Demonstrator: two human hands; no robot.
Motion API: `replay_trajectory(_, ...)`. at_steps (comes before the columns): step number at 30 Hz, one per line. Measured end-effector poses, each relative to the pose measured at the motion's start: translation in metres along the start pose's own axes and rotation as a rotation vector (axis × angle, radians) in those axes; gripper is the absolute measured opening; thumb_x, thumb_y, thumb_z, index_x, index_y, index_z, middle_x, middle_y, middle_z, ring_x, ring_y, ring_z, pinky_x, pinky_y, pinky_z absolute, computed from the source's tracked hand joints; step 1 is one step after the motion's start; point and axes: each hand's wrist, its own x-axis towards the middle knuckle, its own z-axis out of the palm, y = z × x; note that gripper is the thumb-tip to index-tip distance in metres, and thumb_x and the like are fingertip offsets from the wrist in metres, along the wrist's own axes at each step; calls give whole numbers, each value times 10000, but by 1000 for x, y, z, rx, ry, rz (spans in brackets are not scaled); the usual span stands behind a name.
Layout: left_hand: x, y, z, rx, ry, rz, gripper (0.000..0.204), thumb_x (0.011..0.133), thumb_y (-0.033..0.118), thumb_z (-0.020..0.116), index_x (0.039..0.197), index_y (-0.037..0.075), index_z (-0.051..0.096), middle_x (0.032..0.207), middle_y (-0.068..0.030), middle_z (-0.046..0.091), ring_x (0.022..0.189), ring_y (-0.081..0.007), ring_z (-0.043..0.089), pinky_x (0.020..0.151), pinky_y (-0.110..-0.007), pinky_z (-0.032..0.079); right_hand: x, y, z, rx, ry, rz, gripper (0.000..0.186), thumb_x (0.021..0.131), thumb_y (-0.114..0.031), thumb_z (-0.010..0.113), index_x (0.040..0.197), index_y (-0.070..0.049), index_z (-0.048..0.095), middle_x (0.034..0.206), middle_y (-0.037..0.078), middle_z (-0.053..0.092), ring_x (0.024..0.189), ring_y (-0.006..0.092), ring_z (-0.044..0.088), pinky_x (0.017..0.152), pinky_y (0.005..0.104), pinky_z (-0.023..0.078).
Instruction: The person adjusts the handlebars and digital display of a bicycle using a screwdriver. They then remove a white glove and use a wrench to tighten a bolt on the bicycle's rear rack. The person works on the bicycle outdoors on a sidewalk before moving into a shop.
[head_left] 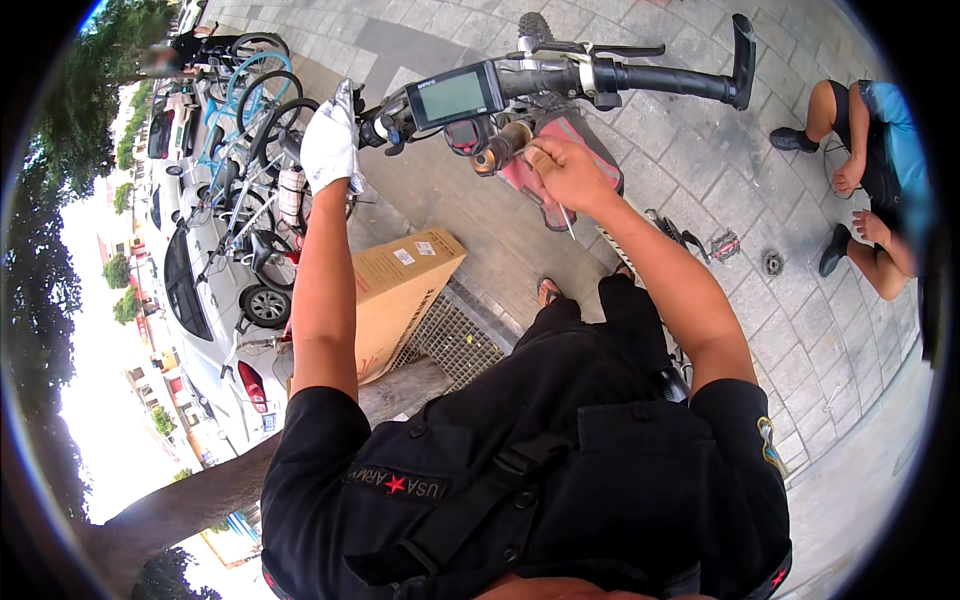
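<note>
A bicycle handlebar (pixel 665 82) with a grey-screened display (pixel 452 96) spans the upper middle. My left hand (pixel 330 148), in a white glove, is closed around the handlebar's left end; the glove hides the grip. Close beside the brownish stem (pixel 503 146), my bare right hand (pixel 568 172) is closed with its fingertips pinched. A thin, pale metal rod (pixel 569 222) sticks out below this hand, its other end hidden in the fist. Behind the stem, a red and grey bag (pixel 585 150) sits on the bike's frame.
A tall cardboard box (pixel 410 270) stands left of my feet beside a metal grate (pixel 450 335). Several parked bicycles (pixel 255 140) and a white car (pixel 200 290) line the left. Another person (pixel 880 170) sits at the right. A pedal (pixel 724 245) shows above the paving.
</note>
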Motion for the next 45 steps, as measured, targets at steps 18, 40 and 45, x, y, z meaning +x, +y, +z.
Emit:
replay_trajectory(18, -2, 23, 0, -100, 1, 63, 662, 1078, 563, 459, 1101, -35, 741, 942, -279, 721, 890, -418, 695, 814, -453, 518, -2, 4, 9, 273, 57, 170, 236, 1068, -247, 570, 1055, -39, 683, 680, 33, 623, 576, 138, 624, 562, 344, 497)
replay_trajectory(40, -26, 48, -43, 85, -31, -44, 573, 1061, 550, 452, 920, 92, 767, 860, -155, 763, 806, -368, 739, 749, -457, 574, 7, -10, -3, 136, -101, 176, 217, 1083, -193, 536, 1060, -24, 672, 611, 28, 565, 419, 113, 496, 405, 282, 408)
replay_trajectory(45, -37, 46, -59, 36, -32, -89, 564, 1064, 538, 452, 914, 97, 769, 870, -159, 764, 823, -360, 746, 755, -471, 566, 21, -36, -7, 218, -143, 479, 240, 1091, -224, 533, 1044, -33, 670, 619, 27, 566, 399, 115, 479, 390, 285, 407)
